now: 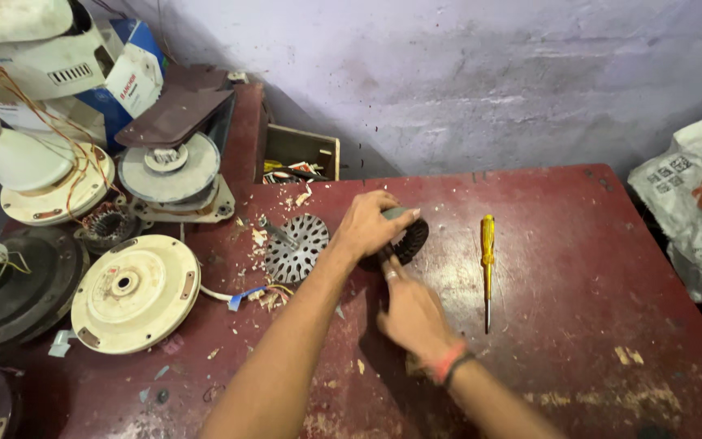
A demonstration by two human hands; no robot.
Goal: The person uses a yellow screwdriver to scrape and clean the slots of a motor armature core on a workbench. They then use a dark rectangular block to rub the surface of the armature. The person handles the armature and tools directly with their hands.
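Worn dark-red table [578,268] against a rough pale wall, paint chipped, scraps of paper and shavings scattered on top. Far left: stack of fan parts, incl. a dark round housing [22,280] and a cream motor cover [133,293] lying flat, a short wire with blue tape trailing from it. Behind those, a grey disc assembly [171,171] and a small wooden box [301,154] of odds and ends. Centre: slotted metal rotor disc [296,248] with its shaft sticking up (flat on the table, just left of the hands). Left hand [370,225] sits on top of a dark ring-shaped stator core [409,240], fingers curled down and clamped on it. Right hand [412,313] is just below, touching the core's near edge; fingers mostly hidden, can't tell their grip. Right of the core, apart from it: yellow-handled screwdriver [487,268] lying untouched. Far right: white printed sack [696,203] off the table edge.
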